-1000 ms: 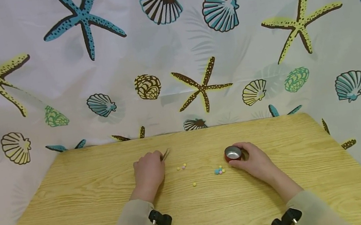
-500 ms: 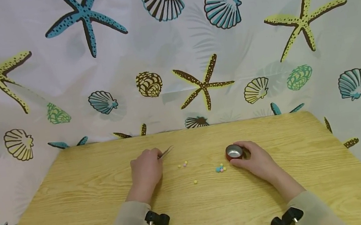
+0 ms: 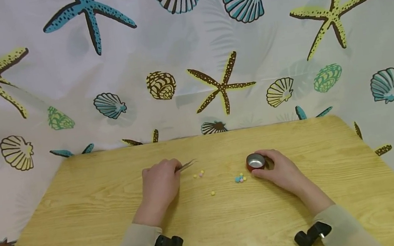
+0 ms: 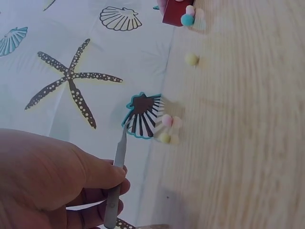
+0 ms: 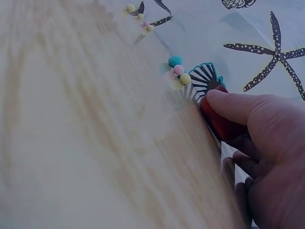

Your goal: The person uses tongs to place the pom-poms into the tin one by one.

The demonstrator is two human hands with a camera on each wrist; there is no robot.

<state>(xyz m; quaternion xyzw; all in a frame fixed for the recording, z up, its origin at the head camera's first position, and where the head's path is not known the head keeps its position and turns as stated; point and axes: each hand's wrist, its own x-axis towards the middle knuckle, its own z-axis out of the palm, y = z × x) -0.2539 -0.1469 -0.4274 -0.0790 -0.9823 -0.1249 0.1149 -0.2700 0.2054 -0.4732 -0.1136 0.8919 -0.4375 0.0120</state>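
The left hand [image 3: 160, 182] pinches thin metal tweezers [image 3: 187, 165], whose tips point at two little balls [image 3: 199, 174] just beside them. The right hand [image 3: 280, 168] holds a small red cup [image 3: 255, 161] on the wooden table [image 3: 82, 223], near a bunch of colored balls [image 3: 240, 178].

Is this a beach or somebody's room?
Probably an indoor craft or test table, not a beach: the starfish and shells are printed on a curtain behind a wooden table, with tiny coloured balls and tweezers on it.

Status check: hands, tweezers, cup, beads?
Left hand grips tweezers, tips short of beads. Right hand holds cup. Nothing blocking.
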